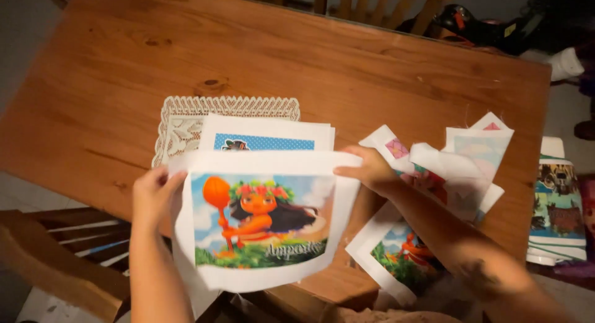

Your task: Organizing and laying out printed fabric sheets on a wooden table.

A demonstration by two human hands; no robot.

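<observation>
My right forearm hides much of the loose heap of white-bordered printed sheets (pixel 462 168) near the right edge of the wooden worktop (pixel 322 62), and motion blur smears their pictures. The bottom of the white sheet printed with a cartoon girl holding an orange paddle (pixel 263 221) curls out of sight past the near edge. My left hand (pixel 152 196) pinches its left border and my right hand (pixel 372 171) grips its top right corner, holding it up over the near edge. Just behind it, a stack of white sheets with a blue dotted print (pixel 266 137) lies on a cream lace doily (pixel 186 115). Wooden chairs (pixel 59 261) stand at the near left and along the far edge. The room is dim.
</observation>
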